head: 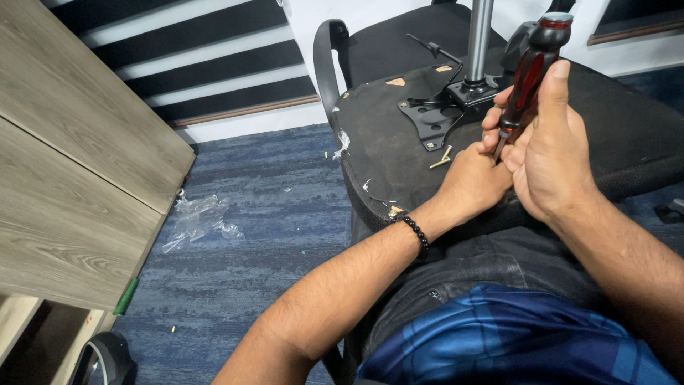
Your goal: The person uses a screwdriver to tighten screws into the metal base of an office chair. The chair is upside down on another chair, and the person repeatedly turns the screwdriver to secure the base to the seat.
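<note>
The right hand (548, 153) grips a red-handled screwdriver (531, 71) beside the left hand (474, 182) on the upturned chair seat (385, 142).

even, fairly bright indoor light, seemingly from overhead, with no hard shadows. a soft sheen lies on the metal pole (478, 39) at 1 o'clock and the crumpled plastic wrap (196, 221) at 8 o'clock. focus is sharp throughout; the wooden desk (64, 185) at 9 o'clock stretches with wide-angle distortion.

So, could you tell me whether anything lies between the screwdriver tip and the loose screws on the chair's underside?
The left hand sits at the screwdriver tip, hiding it; the screws lie just beyond its fingers. Nothing else visible intervenes.
</note>
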